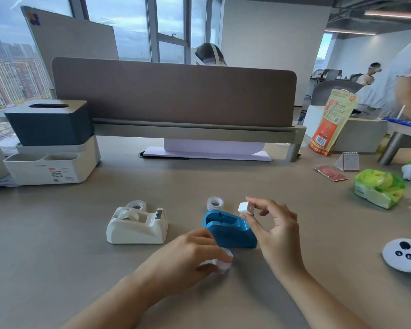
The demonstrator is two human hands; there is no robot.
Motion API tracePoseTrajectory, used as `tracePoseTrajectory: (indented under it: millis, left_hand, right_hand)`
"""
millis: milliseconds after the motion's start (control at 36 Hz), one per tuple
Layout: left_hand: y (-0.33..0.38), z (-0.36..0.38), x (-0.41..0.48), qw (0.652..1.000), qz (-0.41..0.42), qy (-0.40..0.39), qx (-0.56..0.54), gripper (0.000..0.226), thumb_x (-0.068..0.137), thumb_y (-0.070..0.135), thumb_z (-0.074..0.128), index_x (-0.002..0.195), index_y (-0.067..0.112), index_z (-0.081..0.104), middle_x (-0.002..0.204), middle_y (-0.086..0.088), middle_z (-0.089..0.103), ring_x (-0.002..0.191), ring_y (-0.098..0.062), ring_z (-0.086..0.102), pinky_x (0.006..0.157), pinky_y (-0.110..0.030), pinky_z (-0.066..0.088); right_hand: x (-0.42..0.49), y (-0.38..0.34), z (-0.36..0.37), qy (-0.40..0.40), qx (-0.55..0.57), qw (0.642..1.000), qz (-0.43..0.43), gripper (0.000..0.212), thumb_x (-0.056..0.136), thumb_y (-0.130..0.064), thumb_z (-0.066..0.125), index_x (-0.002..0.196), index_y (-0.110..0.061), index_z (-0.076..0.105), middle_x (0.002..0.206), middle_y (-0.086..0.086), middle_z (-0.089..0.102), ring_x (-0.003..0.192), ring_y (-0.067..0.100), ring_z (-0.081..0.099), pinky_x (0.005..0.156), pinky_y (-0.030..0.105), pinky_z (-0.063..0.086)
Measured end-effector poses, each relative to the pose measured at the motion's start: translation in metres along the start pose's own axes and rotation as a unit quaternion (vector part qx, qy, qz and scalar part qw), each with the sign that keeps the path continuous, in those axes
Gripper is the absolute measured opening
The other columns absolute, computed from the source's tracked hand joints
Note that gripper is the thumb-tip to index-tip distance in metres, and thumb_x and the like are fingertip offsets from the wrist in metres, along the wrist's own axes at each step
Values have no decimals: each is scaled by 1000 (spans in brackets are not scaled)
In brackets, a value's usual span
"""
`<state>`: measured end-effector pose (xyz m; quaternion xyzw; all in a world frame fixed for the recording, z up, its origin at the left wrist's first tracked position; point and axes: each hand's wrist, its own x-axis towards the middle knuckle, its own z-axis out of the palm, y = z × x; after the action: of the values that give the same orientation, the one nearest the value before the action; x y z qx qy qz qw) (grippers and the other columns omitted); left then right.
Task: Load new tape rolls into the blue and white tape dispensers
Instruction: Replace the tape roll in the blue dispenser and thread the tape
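The blue tape dispenser (230, 230) stands on the desk in front of me, its roll bay bare. My right hand (274, 230) hovers just right of it, pinching a small white core piece (245, 207) between thumb and fingers. My left hand (190, 255) rests on the desk in front of the blue dispenser, fingers closed on a clear tape roll (223, 262). To the left sits the white tape dispenser (137, 225) with a roll in it. A loose roll (136, 205) lies behind it, and stacked rolls (215, 203) lie behind the blue one.
A white organiser with a dark tissue box (50, 143) stands at the left. A brown desk divider (173, 91) runs across the back. A green tissue pack (379, 187), a small calendar (348, 161), an orange bag (330, 122) and a white controller (405, 255) are at the right.
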<state>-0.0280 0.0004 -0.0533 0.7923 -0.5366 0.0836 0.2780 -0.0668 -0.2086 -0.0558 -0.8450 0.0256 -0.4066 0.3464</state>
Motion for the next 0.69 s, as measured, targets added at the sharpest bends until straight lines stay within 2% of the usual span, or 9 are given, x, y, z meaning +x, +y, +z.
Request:
tracePoseTrajectory:
  millis: [139, 194, 278, 333, 389, 444, 500, 583, 694]
  left_hand:
    - [3, 2, 3, 1000, 9, 10, -9, 17, 86, 27, 70, 102, 24, 75, 102, 11, 74, 97, -5, 60, 86, -12, 47]
    - [6, -1, 4, 999, -7, 34, -29, 18, 85, 34, 70, 100, 25, 76, 104, 13, 73, 99, -4, 61, 87, -14, 48]
    - [4, -7, 11, 992, -65, 96, -46, 19, 82, 38, 73, 100, 30, 77, 102, 19, 73, 99, 0, 61, 87, -15, 49]
    - [2, -14, 22, 985, -98, 140, -23, 17, 83, 33, 73, 99, 31, 77, 97, 23, 70, 94, 0, 62, 83, -13, 48]
    - [-1, -23, 37, 981, -129, 148, 8, 17, 85, 26, 72, 102, 31, 76, 95, 25, 66, 89, 3, 59, 80, -7, 44]
    - [-8, -31, 53, 979, -170, 103, 38, 23, 88, 27, 68, 111, 31, 72, 105, 22, 66, 92, 3, 58, 83, -8, 45]
    - [-18, -35, 68, 975, -207, 39, 66, 33, 90, 27, 65, 123, 31, 65, 122, 12, 65, 105, -7, 59, 94, -20, 48]
    - [-36, -33, 89, 961, -246, -64, 105, 50, 90, 25, 65, 138, 29, 50, 142, 5, 53, 126, -15, 51, 108, -29, 38]
    - [-59, -26, 110, 947, -258, -155, 110, 65, 87, 21, 70, 145, 29, 41, 151, 2, 41, 137, -19, 41, 115, -33, 30]
  right_hand:
    - [1, 2, 0, -6, -4, 1000, -7, 32, 75, -26, 82, 103, -34, 72, 90, -28, 66, 79, 3, 57, 88, 39, 45]
    - [0, 2, 0, -6, -3, 1000, -14, 32, 74, -26, 82, 104, -33, 72, 91, -29, 66, 79, 1, 56, 86, 42, 46]
    - [0, 4, 0, -3, -6, 1000, -19, 32, 75, -28, 82, 105, -34, 71, 90, -29, 65, 79, 2, 57, 88, 37, 43]
    - [0, 5, 0, -4, -6, 1000, -23, 30, 78, -33, 79, 106, -37, 70, 91, -30, 66, 80, 1, 57, 90, 29, 39]
    - [0, 6, 0, -3, -6, 1000, -28, 29, 79, -36, 75, 107, -38, 69, 92, -33, 64, 81, 0, 57, 90, 22, 34]
    - [-1, 5, 1, -4, -9, 999, -31, 28, 80, -37, 75, 107, -38, 69, 90, -34, 63, 82, -2, 56, 89, 16, 31]
    - [-1, 5, 1, -4, -14, 999, -33, 27, 80, -39, 72, 107, -38, 69, 89, -32, 64, 83, -3, 56, 89, 14, 29]
    - [-1, 6, 1, -8, -19, 999, -33, 25, 83, -45, 66, 107, -38, 69, 87, -26, 67, 84, -3, 57, 88, 17, 30]
    - [-1, 7, 2, -12, -27, 999, -38, 26, 84, -49, 61, 107, -39, 68, 89, -27, 67, 86, -2, 58, 86, 23, 34]
